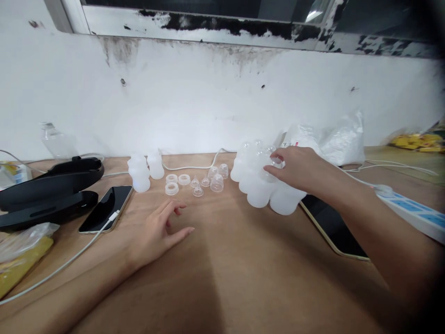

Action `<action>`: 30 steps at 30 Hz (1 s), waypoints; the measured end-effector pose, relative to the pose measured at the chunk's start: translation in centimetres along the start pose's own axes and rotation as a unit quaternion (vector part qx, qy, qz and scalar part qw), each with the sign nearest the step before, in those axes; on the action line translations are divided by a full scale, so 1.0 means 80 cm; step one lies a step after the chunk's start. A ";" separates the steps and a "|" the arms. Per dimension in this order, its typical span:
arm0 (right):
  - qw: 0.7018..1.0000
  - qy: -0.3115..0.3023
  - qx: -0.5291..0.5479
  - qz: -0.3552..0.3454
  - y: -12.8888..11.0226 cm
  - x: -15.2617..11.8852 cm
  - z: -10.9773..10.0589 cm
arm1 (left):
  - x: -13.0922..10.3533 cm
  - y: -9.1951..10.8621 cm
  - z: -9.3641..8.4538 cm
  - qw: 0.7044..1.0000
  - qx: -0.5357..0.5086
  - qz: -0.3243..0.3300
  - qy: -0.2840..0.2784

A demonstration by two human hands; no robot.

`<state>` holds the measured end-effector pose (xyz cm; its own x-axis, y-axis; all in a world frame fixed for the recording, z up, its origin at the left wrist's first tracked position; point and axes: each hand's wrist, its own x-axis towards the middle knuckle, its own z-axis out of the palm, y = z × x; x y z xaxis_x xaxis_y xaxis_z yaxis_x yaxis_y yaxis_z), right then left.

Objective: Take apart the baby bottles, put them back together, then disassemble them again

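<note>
I watch the right hand (287, 164) reach in over the cluster of milky-white baby bottles (257, 192), which stand packed together on the right-hand side of the wooden tabletop (222, 260), several topped with clear domes. Its thumb and fingertips curl about a clear domed cap (276, 162) on the near side of the group's top; from here I cannot tell whether they grip it or merely touch it. The left hand (162, 229) is released, thumb spread from loosely bent fingers, just above or resting on the bare wood (the view doesn't let me settle which). Beyond it I see 3 translucent collar rings (171, 189), then 3 clear bottle nipples (198, 191) just to their right, and next to those a little group of loose clear caps (217, 183). More white bottles (141, 180) stand further left, near the wall (194, 102), and a white cable (189, 167) runs along the back. On my left lies a smartphone (106, 208) with a charging plug (113, 215) at its edge, near a black plastic device (52, 190) that I can't identify. Over on the right, a dark-screened device (330, 225) lies partly under the forearm, with a white power strip (413, 213) beyond it and crumpled plastic bags (342, 139) against the wall.
</note>
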<state>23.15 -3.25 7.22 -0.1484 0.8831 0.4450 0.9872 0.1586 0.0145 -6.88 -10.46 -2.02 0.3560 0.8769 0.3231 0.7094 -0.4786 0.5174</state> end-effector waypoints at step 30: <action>0.974 -0.054 -0.212 -0.054 -0.021 -0.032 -0.002 | -0.003 -0.006 0.004 1.000 0.000 0.006 -0.011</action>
<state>21.86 -5.81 6.20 -0.2355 0.9165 0.3234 0.8971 0.0770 0.4350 -7.06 -10.42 -2.59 0.3780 0.8716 0.3122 0.7046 -0.4896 0.5137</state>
